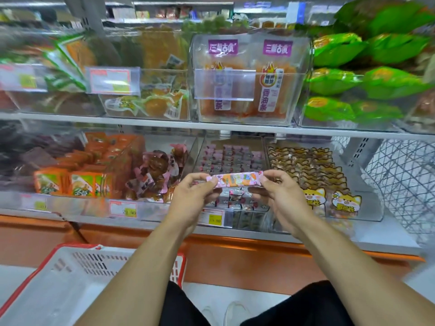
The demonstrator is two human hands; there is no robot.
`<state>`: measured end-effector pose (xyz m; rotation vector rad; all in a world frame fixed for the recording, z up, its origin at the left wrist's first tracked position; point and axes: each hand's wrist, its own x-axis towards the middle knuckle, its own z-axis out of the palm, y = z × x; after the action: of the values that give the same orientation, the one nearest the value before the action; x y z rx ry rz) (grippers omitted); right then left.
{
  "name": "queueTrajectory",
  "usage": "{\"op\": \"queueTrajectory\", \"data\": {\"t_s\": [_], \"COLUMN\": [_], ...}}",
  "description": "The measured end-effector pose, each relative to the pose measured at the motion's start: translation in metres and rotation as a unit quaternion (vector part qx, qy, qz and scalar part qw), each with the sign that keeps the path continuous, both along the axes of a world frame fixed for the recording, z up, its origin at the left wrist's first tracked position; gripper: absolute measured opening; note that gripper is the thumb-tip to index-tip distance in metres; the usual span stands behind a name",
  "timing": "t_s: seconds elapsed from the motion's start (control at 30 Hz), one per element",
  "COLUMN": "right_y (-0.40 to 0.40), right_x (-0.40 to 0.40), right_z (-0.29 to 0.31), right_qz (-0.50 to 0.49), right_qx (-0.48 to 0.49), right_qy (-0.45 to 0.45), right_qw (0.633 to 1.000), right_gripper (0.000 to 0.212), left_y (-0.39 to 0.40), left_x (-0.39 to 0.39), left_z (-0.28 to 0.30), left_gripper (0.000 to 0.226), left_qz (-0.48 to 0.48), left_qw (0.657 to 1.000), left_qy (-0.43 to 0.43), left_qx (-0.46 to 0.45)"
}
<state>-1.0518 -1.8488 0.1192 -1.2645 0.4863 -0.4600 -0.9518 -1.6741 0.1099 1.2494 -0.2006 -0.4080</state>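
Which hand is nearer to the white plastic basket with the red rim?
Left. The left hand is above and to the right of the white plastic red-rimmed basket, pinching one end of a pink snack packet; the right hand pinches the other end, farther right.

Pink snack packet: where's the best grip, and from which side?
Grip the pink snack packet at a short end, coming in sideways along its long axis. It is a slim, flat bar held level, and the left hand and right hand each pinch one end, leaving the middle bare. For one hand, a pinch across the narrow middle would probably hold too.
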Motion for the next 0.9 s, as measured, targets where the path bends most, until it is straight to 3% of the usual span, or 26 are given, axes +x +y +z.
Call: {"op": "queueTrajectory", "data": {"t_s": [0.2, 0.27, 0.4, 0.5, 0.57, 0.7, 0.9], "right_y": [0.003, 0.002, 0.002, 0.001, 0.002, 0.001, 0.0], "right_x": [-0.004, -0.004, -0.003, -0.001, 0.001, 0.003, -0.001], "right_z": [-0.001, -0.003, -0.003, -0.005, -0.007, -0.007, -0.002], "right_qz": [0.107, 0.103, 0.088, 0.079, 0.065, 0.053, 0.119], "right_qx": [-0.121, -0.162, -0.202, -0.213, -0.205, -0.153, -0.149], "right_qy": [-0.028, -0.034, -0.03, -0.013, 0.001, 0.004, -0.052], "right_qw": [0.986, 0.981, 0.975, 0.974, 0.977, 0.987, 0.98], "right_gripper": [0.026, 0.035, 0.031, 0.025, 0.019, 0.031, 0.046], "left_y": [0.003, 0.005, 0.007, 0.007, 0.009, 0.012, 0.01], "left_x": [0.003, 0.002, 0.0, -0.001, -0.002, -0.006, -0.008], "left_z": [-0.003, -0.004, -0.002, 0.0, 0.002, 0.004, 0.003], "left_gripper": [0.013, 0.011, 0.012, 0.014, 0.03, 0.036, 0.035], "left_qz": [0.001, -0.009, -0.019, -0.019, -0.046, -0.07, -0.077], "left_qw": [1.0, 1.0, 1.0, 0.999, 0.998, 0.994, 0.995], "left_qy": [-0.002, 0.002, 0.005, 0.002, -0.018, -0.084, -0.064], "left_qx": [0.01, 0.002, -0.009, -0.029, -0.049, -0.004, 0.02]}}
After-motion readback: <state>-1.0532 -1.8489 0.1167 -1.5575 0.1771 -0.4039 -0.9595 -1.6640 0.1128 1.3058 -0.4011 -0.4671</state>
